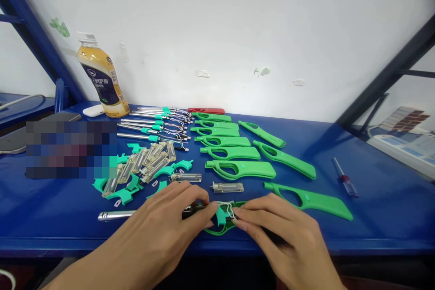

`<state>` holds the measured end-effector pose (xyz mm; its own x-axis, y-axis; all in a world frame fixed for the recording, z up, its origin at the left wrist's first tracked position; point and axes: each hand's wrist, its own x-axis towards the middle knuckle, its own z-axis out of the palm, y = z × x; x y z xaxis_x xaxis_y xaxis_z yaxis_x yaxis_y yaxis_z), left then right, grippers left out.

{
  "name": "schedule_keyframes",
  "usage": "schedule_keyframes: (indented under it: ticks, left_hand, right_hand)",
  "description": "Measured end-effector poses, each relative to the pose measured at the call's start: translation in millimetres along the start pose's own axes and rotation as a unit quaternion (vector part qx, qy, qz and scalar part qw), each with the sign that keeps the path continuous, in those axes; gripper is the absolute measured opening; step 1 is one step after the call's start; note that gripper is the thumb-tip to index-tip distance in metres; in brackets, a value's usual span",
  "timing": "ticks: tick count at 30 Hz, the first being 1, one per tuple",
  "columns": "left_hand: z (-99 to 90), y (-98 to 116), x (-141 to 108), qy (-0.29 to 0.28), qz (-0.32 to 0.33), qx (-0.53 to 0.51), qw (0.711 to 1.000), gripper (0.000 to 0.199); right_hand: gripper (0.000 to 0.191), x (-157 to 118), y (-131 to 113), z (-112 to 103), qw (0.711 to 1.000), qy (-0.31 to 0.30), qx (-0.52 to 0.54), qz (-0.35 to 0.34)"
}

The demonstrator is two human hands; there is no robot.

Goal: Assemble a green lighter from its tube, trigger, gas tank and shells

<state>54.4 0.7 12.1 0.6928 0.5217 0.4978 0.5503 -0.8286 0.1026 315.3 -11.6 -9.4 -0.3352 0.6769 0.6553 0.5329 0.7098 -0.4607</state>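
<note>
At the front edge of the table lies an open utility lighter (220, 229), a green half shell with a teal trigger (221, 215) inside. Its metal tube (115, 215) sticks out to the left, under my left hand (166, 224). My left thumb and fingers are closed around the lighter where tube and shell meet. From the right, my right hand (283, 231) pinches at the white wire (231, 210) looping over the shell. My palms hide part of the shell. Just behind is a clear fuel tank (228, 187).
More green lighter shells (243, 169) line the middle and right. Clear tanks (155, 166) and teal triggers (124, 195) lie in a pile at left. Metal tubes with wires (139, 136) sit behind. A drink bottle (102, 79) stands back left, a screwdriver (346, 183) lies right.
</note>
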Motion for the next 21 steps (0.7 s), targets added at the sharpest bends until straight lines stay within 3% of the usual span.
schedule_keyframes:
  ticks: [5, 11, 16, 21]
  left_hand:
    - [2.7, 1, 1, 0.011, 0.011, 0.008, 1.000, 0.033]
    - [5.2, 6, 1, 0.021, 0.013, 0.046, 0.999, 0.040]
    - [12.9, 7, 0, 0.061, 0.032, 0.073, 0.995, 0.038]
    - [4.9, 9, 8, 0.039, 0.050, 0.088, 0.994, 0.032]
  right_hand:
    - [0.012, -2, -2, -2, 0.999, -0.040, -0.029, -0.019]
    - [0.012, -4, -2, -5, 0.991, -0.081, -0.093, -0.047]
    - [0.013, -4, -3, -5, 0.994, -0.066, -0.086, -0.035]
    - [0.012, -2, -1, -5, 0.997, -0.042, -0.063, -0.027]
